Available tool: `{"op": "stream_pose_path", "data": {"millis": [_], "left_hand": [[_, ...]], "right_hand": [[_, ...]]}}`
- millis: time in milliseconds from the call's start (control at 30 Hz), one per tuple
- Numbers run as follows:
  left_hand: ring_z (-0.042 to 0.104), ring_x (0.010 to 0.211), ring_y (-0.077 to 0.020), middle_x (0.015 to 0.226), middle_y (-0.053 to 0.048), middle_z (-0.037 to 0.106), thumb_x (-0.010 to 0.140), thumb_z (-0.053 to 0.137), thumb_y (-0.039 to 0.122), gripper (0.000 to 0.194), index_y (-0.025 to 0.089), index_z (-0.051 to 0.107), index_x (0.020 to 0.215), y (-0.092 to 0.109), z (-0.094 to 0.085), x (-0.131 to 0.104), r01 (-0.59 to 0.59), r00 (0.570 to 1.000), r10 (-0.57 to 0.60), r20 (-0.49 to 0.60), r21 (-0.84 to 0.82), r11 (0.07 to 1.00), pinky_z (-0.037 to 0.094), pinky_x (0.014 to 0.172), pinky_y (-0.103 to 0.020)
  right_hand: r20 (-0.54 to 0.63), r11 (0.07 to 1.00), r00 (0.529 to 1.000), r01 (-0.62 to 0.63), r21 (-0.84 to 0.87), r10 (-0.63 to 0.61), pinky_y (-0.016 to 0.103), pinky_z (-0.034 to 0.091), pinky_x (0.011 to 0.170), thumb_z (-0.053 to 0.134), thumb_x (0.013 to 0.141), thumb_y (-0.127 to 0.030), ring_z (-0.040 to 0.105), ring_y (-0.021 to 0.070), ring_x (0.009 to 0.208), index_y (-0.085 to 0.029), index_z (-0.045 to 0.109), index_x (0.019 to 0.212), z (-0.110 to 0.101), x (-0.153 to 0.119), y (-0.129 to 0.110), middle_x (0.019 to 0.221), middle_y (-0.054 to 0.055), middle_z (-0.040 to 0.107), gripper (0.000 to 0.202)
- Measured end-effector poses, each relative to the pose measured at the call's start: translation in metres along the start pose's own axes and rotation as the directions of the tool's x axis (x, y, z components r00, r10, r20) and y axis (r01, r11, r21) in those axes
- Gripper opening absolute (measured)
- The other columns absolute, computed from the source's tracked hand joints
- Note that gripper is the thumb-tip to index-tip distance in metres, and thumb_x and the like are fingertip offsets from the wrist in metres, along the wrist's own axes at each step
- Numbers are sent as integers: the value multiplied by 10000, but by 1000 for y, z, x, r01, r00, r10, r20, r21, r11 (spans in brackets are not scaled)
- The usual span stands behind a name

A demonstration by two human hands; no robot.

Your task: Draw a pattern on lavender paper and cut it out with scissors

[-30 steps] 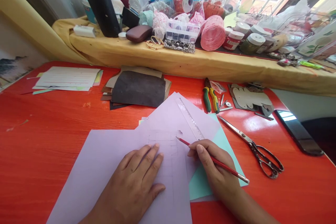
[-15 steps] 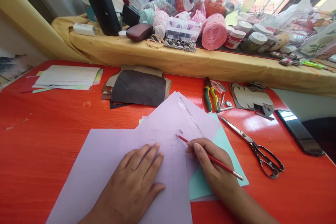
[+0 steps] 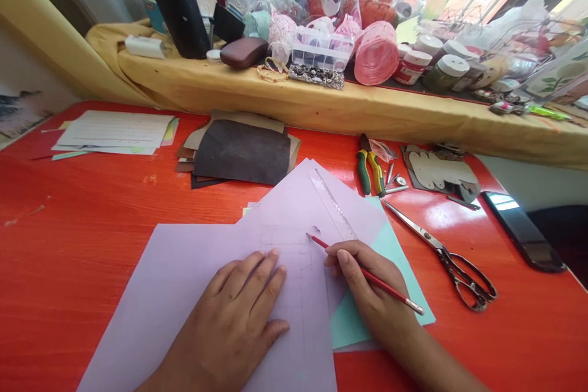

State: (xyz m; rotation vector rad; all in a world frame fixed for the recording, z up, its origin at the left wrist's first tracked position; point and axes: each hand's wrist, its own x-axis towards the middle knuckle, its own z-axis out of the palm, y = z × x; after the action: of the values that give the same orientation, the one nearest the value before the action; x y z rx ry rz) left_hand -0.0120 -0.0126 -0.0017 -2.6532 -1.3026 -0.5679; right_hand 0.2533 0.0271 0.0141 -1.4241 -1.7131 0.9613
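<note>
My left hand (image 3: 239, 306) lies flat with its fingers stretched out on a lilac sheet of paper (image 3: 151, 294). Faint pencil lines run across the sheet beside and beyond my fingers. Between the fingers of my right hand (image 3: 367, 282) is a red pencil (image 3: 386, 285), its tip at the drawn lines near the sheet's upper right corner. A second lilac sheet (image 3: 289, 196) lies partly beneath the first, with a clear ruler (image 3: 335, 205) on it. Part of a mint-green sheet (image 3: 353, 327) shows under my right hand.
Scissors (image 3: 441, 251) and a phone (image 3: 523, 233) lie on the right of the red table (image 3: 55, 245). Pliers (image 3: 370, 168) are behind the papers. Dark leather-like pieces (image 3: 243, 153) and lined cards (image 3: 114, 131) lie further left. Jars (image 3: 412, 67) and craft supplies crowd the ledge.
The view has shifted very slightly. Both hands, the pencil and the sheets stay in nearly the same place.
</note>
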Motion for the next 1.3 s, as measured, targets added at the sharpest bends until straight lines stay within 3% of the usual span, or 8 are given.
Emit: {"op": "stream_pose_path", "data": {"millis": [200, 433, 1033, 1300], "left_hand": [[672, 1309, -295, 1470, -122, 767, 1204, 412, 389, 441, 154, 736, 1388, -1, -1, 0, -10, 1000, 10, 10, 7, 1000, 441, 1097, -463], [681, 1298, -298, 1481, -120, 761, 1197, 442, 396, 428, 156, 733, 1400, -1, -1, 0, -20, 1000, 20, 20, -2, 1000, 447, 1087, -460], [672, 1311, -305, 1466, -127, 767, 1201, 409, 378, 432, 156, 744, 1360, 8, 3, -1, 53, 998, -54, -12, -14, 998, 447, 1105, -476], [670, 1318, -304, 1484, -128, 753, 1181, 472, 384, 407, 166, 732, 1406, 1, 0, -2, 15, 1000, -15, 1, -20, 1000, 465, 1108, -448]], "right_hand": [[-4, 1000, 1000, 3, -11, -4, 267, 578, 689, 591, 1138, -362, 751, 194, 757, -271, 804, 988, -1, 1, -2, 861, 9, 824, 276], [-81, 996, 997, -12, 93, 19, 274, 588, 651, 586, 1152, -431, 742, 206, 738, -266, 805, 961, -2, 0, -3, 807, 19, 802, 334], [-31, 993, 998, -60, 98, 63, 285, 563, 637, 562, 1158, -452, 705, 204, 712, -252, 796, 946, -2, -2, 0, 787, 26, 773, 374], [-32, 996, 998, -49, 70, 51, 294, 566, 616, 556, 1154, -456, 711, 215, 695, -258, 790, 933, -3, -1, -3, 772, 28, 772, 377]]}}
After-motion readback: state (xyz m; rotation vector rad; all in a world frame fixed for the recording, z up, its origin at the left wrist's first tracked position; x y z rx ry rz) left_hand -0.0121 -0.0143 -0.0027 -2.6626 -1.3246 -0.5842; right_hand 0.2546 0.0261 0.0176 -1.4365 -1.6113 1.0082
